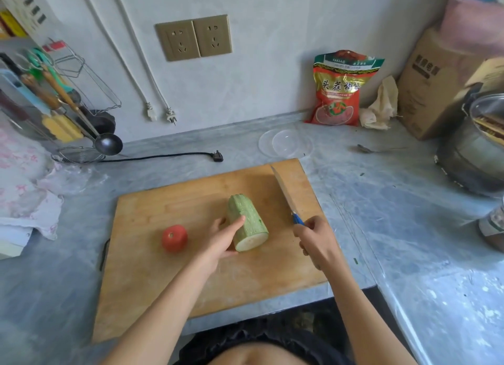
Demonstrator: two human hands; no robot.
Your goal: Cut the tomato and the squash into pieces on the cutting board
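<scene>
A: Where does the squash (247, 222) lie?

B: On its side near the middle of the wooden cutting board (169, 261), pale cut end toward the person, rounded end pointing away. The left hand (221, 239) holds it from the left: the thumb lies across its top and the palm is against its near left flank. The other fingers are hidden behind it.

A: And the tomato (174, 238)?

B: Whole, on the board just left of that hand, not touching it. Its stem scar faces up.

A: The other hand?

B: The right hand (317, 240) is wrapped round the blue handle of a kitchen knife (283, 191). It sits to the right of the squash, apart from it. The blade points away toward the board's far right corner, edge down, alongside the squash without touching it. I cannot tell if the tip rests on the wood.

A: Anything past the board?

B: A clear plastic lid (285, 145) on the grey counter (409, 214) just behind it, a spoon (379, 148) to its right, and a red food packet (341, 89) against the wall.
</scene>
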